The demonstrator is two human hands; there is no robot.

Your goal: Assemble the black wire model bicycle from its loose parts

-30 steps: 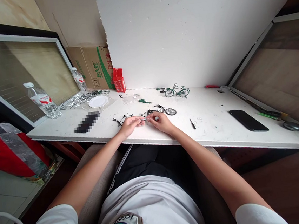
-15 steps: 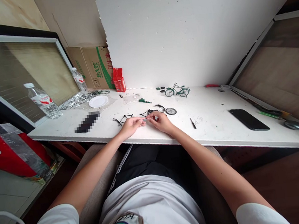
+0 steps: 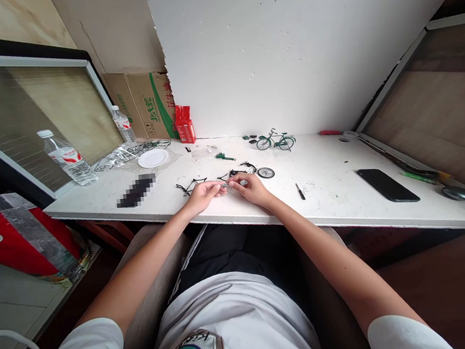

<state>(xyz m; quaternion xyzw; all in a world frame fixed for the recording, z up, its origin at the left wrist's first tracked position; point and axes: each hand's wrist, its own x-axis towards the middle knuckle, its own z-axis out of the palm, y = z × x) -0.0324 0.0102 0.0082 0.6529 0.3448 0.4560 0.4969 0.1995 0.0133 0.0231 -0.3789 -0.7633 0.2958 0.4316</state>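
Note:
Near the table's front edge, my left hand (image 3: 204, 197) and my right hand (image 3: 252, 189) meet with fingertips pinched around a tiny dark part (image 3: 224, 185), too small to name. Black bicycle frame pieces (image 3: 192, 186) lie just beyond my left hand. Beyond my right hand are curved black parts (image 3: 249, 166), partly hidden by the fingers, and a small spoked wheel (image 3: 266, 173). Farther back a green model bicycle (image 3: 275, 140) stands upright. A green piece (image 3: 225, 157) lies left of it.
On the white table (image 3: 324, 187) are a small black-handled tool (image 3: 300, 191), a phone (image 3: 387, 185) and a white plate (image 3: 153, 158). Two water bottles (image 3: 69, 159) stand at the left. A red box (image 3: 185, 125) sits by a carton (image 3: 143, 103). A white board (image 3: 287, 54) leans behind.
My fingertips have shifted slightly around the tiny part, which shows a little more between them. The objects on the table have not moved.

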